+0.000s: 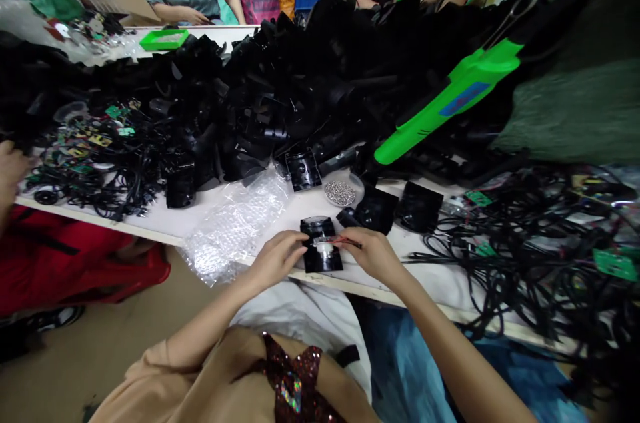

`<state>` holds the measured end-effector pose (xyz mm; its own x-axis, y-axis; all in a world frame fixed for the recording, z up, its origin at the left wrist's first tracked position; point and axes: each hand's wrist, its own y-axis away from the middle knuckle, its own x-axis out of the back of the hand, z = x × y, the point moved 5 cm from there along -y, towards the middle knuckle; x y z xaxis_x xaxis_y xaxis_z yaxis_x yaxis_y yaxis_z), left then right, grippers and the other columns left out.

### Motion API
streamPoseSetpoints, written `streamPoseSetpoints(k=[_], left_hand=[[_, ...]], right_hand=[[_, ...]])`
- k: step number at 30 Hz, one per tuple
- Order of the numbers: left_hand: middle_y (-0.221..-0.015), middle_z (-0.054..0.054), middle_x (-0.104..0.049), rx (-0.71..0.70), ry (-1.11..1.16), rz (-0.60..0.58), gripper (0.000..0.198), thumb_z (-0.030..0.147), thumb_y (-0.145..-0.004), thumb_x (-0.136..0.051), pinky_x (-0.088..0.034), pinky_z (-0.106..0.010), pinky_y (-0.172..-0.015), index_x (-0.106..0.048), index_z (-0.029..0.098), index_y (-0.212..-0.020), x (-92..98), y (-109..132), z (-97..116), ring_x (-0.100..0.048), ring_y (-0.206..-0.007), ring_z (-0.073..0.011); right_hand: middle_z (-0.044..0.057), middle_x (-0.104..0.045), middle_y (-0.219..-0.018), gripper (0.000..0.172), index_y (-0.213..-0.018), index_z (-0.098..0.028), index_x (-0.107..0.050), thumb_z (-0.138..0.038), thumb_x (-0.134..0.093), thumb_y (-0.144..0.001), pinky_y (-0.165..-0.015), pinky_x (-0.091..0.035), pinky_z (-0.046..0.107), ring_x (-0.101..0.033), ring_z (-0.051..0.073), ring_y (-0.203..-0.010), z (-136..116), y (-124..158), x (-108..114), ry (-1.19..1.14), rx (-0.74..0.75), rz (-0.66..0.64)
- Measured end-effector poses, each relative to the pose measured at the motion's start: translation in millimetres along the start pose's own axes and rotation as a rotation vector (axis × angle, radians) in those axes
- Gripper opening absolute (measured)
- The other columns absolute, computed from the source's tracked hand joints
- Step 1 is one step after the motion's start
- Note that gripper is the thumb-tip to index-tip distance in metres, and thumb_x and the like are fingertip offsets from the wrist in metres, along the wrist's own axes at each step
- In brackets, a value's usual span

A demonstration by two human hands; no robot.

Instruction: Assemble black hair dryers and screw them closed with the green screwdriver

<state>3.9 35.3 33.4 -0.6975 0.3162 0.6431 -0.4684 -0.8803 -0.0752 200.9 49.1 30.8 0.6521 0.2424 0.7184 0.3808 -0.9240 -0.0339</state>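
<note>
Fingers of the left hand (277, 258) pinch a black housing (321, 258), the right hand (373, 254) pinches a red wire (346, 241).

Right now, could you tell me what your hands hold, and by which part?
The left hand grips the black plastic part by its left edge; the right hand pinches a thin red piece, unidentifiable, at the part's right side.

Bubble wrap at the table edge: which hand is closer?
Left. The left hand sits just right of the bubble wrap, holding the black part. The right hand is beyond that part, farther right, pinching a thin red piece.
</note>
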Motion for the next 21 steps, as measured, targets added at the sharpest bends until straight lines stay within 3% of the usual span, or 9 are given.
streamPoseSetpoints(k=[7, 21], left_hand=[[-0.098, -0.005, -0.063, -0.035, -0.123, -0.011, 0.02, 0.024, -0.091, -0.042, -0.049, -0.031, -0.084, -0.055, 0.019, -0.106, -7.2, -10.5, -8.8, -0.059, -0.092, -0.0165], [-0.099, -0.007, -0.06, -0.239, -0.162, -0.05, 0.02, 0.024, -0.092, -0.041, -0.048, -0.029, -0.084, -0.06, 0.017, -0.092, -9.6, -23.5, -18.1, -0.055, -0.094, -0.0155]], right_hand=[[0.0, -0.069, -0.084, 0.011, -0.082, -0.023, -0.064, -0.021, -0.054, -0.083, -0.063, -0.039, 0.023, -0.062, 0.016, -0.078, -4.6, -12.6, -7.4, 0.206, -0.033, -0.087], [0.0, -0.069, -0.083, 0.012, -0.082, -0.023, -0.064, -0.026, -0.053, -0.085, -0.059, -0.034, 0.023, -0.062, 0.016, -0.075, -8.5, -10.9, -16.3, 0.342, -0.138, -0.024]])
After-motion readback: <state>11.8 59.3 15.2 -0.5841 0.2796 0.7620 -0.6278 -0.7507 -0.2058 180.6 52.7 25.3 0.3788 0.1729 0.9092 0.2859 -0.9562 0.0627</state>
